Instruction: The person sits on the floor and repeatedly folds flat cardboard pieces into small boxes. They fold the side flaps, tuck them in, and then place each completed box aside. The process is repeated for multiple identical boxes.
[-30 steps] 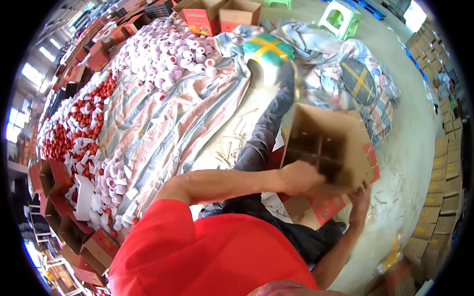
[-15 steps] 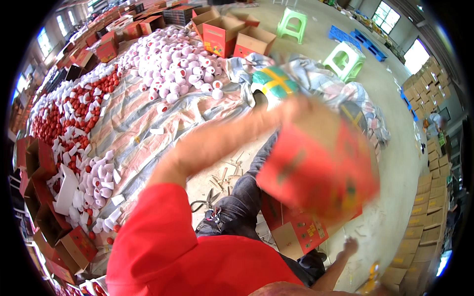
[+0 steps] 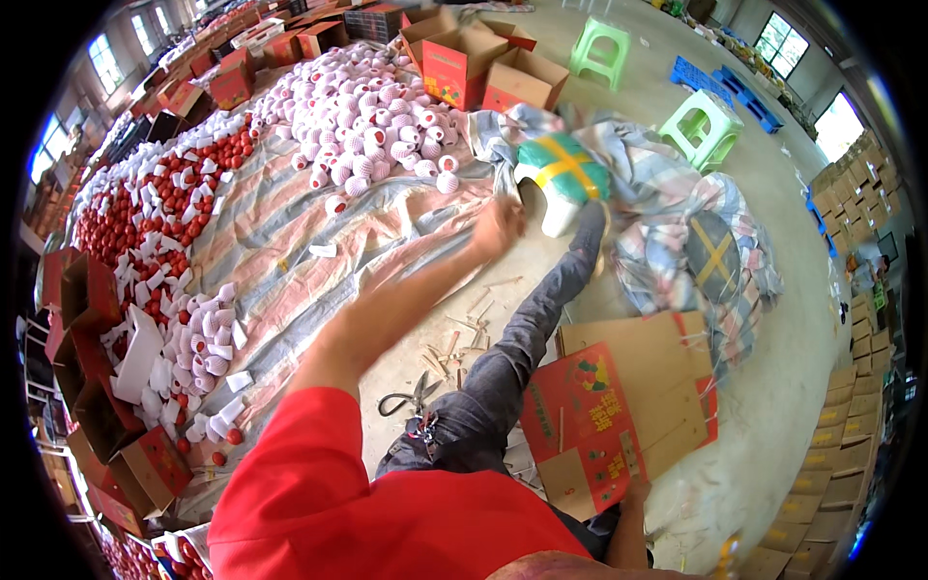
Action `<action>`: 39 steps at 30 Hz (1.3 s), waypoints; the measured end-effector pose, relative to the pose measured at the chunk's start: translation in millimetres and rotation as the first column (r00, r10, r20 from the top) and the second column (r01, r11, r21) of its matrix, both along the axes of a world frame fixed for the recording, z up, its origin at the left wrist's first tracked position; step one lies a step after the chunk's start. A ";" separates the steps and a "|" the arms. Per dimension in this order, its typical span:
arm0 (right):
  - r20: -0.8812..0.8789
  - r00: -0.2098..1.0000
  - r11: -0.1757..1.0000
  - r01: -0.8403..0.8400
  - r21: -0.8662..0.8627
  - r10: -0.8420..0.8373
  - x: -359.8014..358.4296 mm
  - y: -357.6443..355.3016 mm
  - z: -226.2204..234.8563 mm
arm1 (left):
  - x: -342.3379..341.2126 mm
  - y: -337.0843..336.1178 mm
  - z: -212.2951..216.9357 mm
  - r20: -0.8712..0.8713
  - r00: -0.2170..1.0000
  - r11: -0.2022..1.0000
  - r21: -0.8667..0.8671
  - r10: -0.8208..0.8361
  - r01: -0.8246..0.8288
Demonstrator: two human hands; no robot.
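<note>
A red and brown folded cardboard carton (image 3: 667, 396) leans beside my leg at the lower right, its brown face up and a printed red panel on its left. My right hand (image 3: 633, 491) is closed at its lower edge, the fingers partly hidden. My left hand (image 3: 500, 228) is stretched forward over the striped cloth (image 3: 319, 280), apart from the carton. Motion smears its fingers, and no carton shows in it. A stool with a green and yellow padded top (image 3: 564, 166) stands just beyond that hand. Black-handled scissors (image 3: 411, 396) lie on the floor by my knee.
Foam-netted round fruits (image 3: 362, 116) and loose red fruits (image 3: 164, 208) are heaped on the cloth. Open cartons (image 3: 464, 63) stand at the back and more cartons (image 3: 92, 387) line the left. Green stools (image 3: 701, 126) and stacked brown cardboard (image 3: 812, 474) are on the right.
The red carton my left hand was swinging is out of that hand, which has moved left. The folded carton's brown face is now uncovered. My right hand has come to its edge.
</note>
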State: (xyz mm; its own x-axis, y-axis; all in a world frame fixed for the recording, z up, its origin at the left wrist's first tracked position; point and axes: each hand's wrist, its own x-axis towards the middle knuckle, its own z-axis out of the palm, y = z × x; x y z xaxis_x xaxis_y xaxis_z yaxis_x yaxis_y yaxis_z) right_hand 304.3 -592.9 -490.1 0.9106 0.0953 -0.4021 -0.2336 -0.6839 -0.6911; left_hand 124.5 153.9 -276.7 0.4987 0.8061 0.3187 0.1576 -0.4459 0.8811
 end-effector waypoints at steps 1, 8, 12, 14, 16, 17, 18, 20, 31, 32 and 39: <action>-0.003 0.999 0.999 0.044 0.026 -0.044 0.0 7.3 -4.4 | -2.9 -28.6 -23.7 0.122 0.976 0.955 -0.213 -0.183 0.206; -0.243 0.954 0.983 0.184 0.009 -0.177 -31.0 34.3 3.5 | 56.9 -211.8 -143.0 -0.405 0.780 0.878 -0.265 -0.476 0.398; -0.023 0.993 0.981 -0.114 -0.157 0.112 -11.7 -19.5 -55.6 | 71.0 -244.5 -184.1 -0.607 0.641 0.883 -0.327 -0.469 0.336; 0.058 0.978 0.949 -0.180 -0.258 0.201 -18.2 -27.4 -67.4 | 74.2 -259.0 -196.1 -0.581 0.699 0.908 -0.291 -0.417 0.300; -0.119 0.839 0.616 -0.478 -0.627 0.530 -17.2 23.3 -32.3 | 63.0 -247.3 -244.1 -0.453 0.836 0.950 -0.125 -0.310 0.285; -0.145 0.835 0.539 -0.465 -0.702 0.531 -18.0 28.4 -22.1 | 71.4 -245.7 -253.9 -0.346 0.922 0.983 -0.124 -0.171 0.136; -0.085 0.927 0.654 -0.321 -0.684 0.366 -22.4 31.8 -20.1 | 78.8 -242.4 -247.2 -0.297 0.932 0.965 -0.220 -0.206 0.143; 0.114 0.988 0.839 0.149 -0.523 -0.104 -35.3 37.2 -10.3 | 76.9 -240.7 -256.6 -0.357 0.908 0.975 -0.123 -0.218 0.185; 0.361 0.614 0.711 0.568 0.415 -0.702 -11.8 93.1 97.0 | 50.6 -237.9 -96.1 -0.217 0.921 0.904 -0.359 -0.324 0.234; 0.384 0.601 0.708 0.519 0.479 -0.701 -3.2 93.9 110.7 | 50.0 -237.2 -83.3 -0.168 0.935 0.909 -0.338 -0.312 0.242; 0.514 0.593 0.743 0.231 0.628 -0.619 10.8 106.6 227.9 | 42.2 -229.2 -59.7 0.210 0.825 0.753 -0.337 -0.525 0.565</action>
State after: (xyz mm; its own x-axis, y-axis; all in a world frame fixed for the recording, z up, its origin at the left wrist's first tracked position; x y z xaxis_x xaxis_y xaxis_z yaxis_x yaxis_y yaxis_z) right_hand 315.1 -486.3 -262.2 0.8723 -0.3910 0.2935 0.2364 -0.1881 -0.9533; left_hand 166.6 -75.3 -336.4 0.8727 0.4719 0.1253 -0.1051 -0.0692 0.9921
